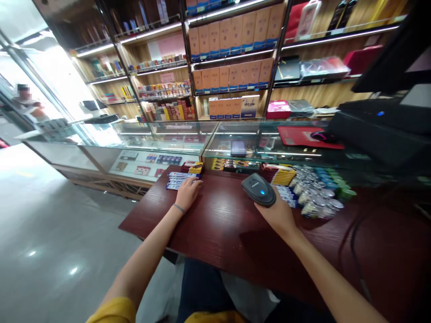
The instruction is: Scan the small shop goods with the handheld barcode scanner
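A handheld barcode scanner (pixel 258 189) is gripped in the right hand (pixel 278 214), fingers wrapped around its handle from below, its head with a lit blue indicator turned away from the body, toward the goods at the back of the counter. The left hand (pixel 187 193) is laid palm down on the dark wooden counter (pixel 222 229), fingers lightly spread and extended onto a row of blue-and-white packs (pixel 179 180), apparently to steady or draw one out. Just beyond the scanner, red-and-yellow packs (pixel 279 174) and small round tins (pixel 318 197) are stacked within easy reach. A glass display case (pixel 188 137) is set behind the counter.
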`<state>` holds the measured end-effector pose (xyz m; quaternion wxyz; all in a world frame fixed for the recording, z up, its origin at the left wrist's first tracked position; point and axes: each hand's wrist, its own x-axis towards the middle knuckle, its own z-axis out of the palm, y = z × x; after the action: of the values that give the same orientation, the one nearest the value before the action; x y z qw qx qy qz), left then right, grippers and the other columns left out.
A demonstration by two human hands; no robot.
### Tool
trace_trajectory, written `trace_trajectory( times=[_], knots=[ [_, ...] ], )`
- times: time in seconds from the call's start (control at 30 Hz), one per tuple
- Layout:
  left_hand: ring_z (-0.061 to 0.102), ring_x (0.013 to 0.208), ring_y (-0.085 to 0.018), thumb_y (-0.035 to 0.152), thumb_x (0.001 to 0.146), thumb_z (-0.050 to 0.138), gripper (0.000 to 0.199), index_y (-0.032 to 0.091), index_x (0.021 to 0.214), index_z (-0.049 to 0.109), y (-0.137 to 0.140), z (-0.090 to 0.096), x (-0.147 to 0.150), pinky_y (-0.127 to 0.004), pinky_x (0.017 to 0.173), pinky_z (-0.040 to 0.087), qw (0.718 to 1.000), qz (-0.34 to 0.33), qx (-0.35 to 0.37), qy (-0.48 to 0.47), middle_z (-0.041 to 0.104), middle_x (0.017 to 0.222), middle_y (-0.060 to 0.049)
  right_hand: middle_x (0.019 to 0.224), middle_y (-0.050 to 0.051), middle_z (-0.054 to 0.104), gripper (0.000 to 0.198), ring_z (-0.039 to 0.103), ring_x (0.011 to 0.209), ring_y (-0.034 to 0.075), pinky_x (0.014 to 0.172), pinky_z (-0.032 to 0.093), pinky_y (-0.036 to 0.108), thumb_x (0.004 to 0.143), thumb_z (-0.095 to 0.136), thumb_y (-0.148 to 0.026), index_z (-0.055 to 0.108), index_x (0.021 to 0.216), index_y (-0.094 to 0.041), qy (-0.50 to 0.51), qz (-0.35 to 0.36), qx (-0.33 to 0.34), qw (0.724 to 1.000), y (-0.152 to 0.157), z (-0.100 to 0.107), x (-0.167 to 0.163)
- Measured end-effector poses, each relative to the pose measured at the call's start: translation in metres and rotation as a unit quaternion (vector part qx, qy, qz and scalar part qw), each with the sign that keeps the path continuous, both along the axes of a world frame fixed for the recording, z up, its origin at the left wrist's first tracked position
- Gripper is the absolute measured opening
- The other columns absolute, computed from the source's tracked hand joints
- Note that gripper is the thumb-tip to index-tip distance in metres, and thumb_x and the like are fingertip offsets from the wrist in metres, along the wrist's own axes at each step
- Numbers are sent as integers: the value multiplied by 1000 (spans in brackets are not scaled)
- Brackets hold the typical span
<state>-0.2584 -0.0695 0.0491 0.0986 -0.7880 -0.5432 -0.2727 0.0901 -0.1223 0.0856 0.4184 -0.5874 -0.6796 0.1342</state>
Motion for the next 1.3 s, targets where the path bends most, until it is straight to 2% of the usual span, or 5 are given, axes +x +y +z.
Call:
trace_trajectory(
  times=[0.4,0.93,1.03,1.2,1.3],
  knots=[
    [60,116,-27,18,94,56,26,22,117,68,-13,-26,-90,-43,104,49,996,83,-41,-2,65,123,-12,72,1,74,28,72,60,27,51,40,28,82,63,-34,57,108,-26,-141,116,79,980,-17,-25,-33],
    [68,97,-24,29,98,50,21,21,99,70,-13,6,-32,-35,88,51,987,23,-105,-118,74,101,-9,79,3,76,38,74,63,27,54,47,30,80,63,-33,56,117,-25,-128,84,103,983,-15,-29,-17],
    [71,84,-21,36,98,51,24,20,94,68,-1,18,-1,-29,73,54,925,4,-191,-327,73,87,-5,79,3,76,37,74,61,27,52,46,29,80,64,-33,58,115,-25,-129,60,104,984,-11,-27,-13],
    [72,73,-18,36,92,64,24,14,103,66,18,35,61,-27,61,57,678,-72,-370,-631,74,93,-9,75,3,75,38,74,63,27,53,46,29,80,67,-34,59,116,-25,-134,11,88,987,-10,-19,-8],
    [72,74,-17,29,91,67,21,12,103,67,21,34,91,-26,62,58,597,-98,-379,-700,75,97,-12,73,2,75,43,75,66,29,53,46,30,79,69,-37,59,119,-27,-138,-9,74,988,-11,-11,-3]
  ],
)
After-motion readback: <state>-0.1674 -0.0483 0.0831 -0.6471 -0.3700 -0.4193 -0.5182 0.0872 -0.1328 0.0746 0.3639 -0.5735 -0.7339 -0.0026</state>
